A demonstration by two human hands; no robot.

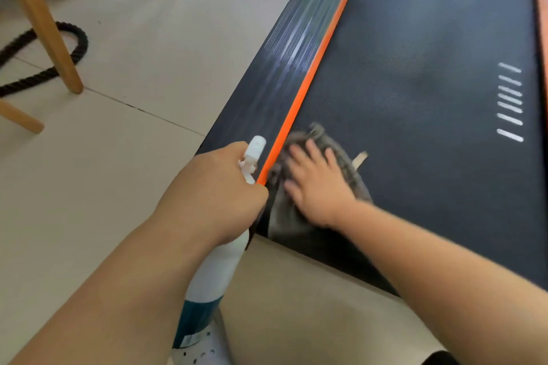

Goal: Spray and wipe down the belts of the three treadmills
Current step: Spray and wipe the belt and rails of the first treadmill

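**Flat palm on cloth, spray bottle in the other fist**

No lettering can be read: the teal band low on the spray bottle (212, 275) is too blurred. The only marking is a column of short white dashes (510, 101) printed on the belt, well beyond the right hand and to its right.

The right hand (317, 184) lies palm down with fingers spread and straight, pressing a grey, fuzzy cloth (289, 219) onto the treadmill belt (430, 53). The cloth shows on all sides of the hand, and a pale tag sticks out just past the fingers. The belt is dark and finely woven in texture; it runs away ahead of this hand.

The left hand (219, 187) is curled round the neck of the bottle, a white plastic cylinder whose nozzle pokes out above the knuckles. Between the two hands runs a glossy orange strip (320, 56), with the ribbed dark side rail (281, 47) ahead of the left hand.

Left of that hand are pale floor tiles (133, 157), a light wooden leg (41, 18) and a thick black twisted rope (78, 44). Below the bottle is a white perforated shoe (201, 354).
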